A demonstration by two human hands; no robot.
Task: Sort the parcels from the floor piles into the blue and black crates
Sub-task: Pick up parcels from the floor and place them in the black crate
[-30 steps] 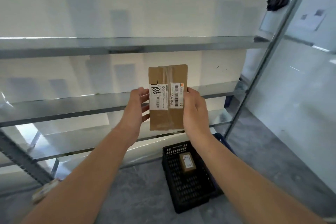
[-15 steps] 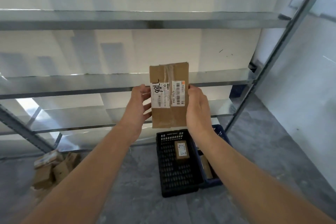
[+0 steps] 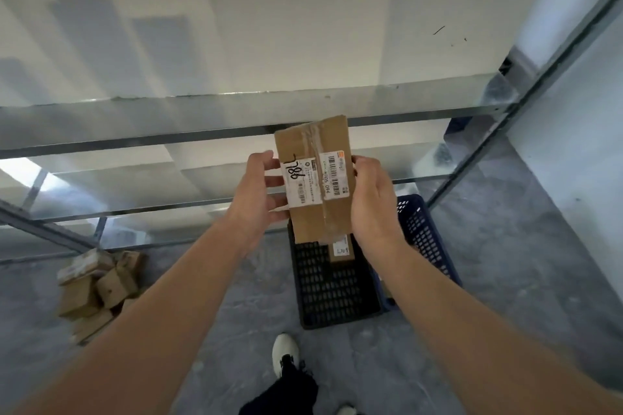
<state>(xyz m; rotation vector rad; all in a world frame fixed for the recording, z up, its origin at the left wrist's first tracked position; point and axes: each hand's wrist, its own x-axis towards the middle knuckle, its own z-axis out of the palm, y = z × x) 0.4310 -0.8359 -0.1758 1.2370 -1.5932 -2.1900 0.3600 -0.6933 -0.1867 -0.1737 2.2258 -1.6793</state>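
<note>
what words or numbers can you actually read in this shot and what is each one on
"98L", handwritten in black marker, on the left white label of the held parcel.
"4705 094", printed, on the right white label of the same parcel.
Barcodes and fine print on both labels: too small to read.
Label on the small parcel in the black crate: blurred.
Labels on the floor pile: unreadable.

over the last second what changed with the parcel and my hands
The view has tilted down: the floor pile shows more fully, a shoe has appeared, and the parcel now overlaps the black crate at its lower end. Nothing was taken or let go: the left hand and right hand still grip its sides, labels facing the camera. The small parcel still lies in the black crate.
</note>
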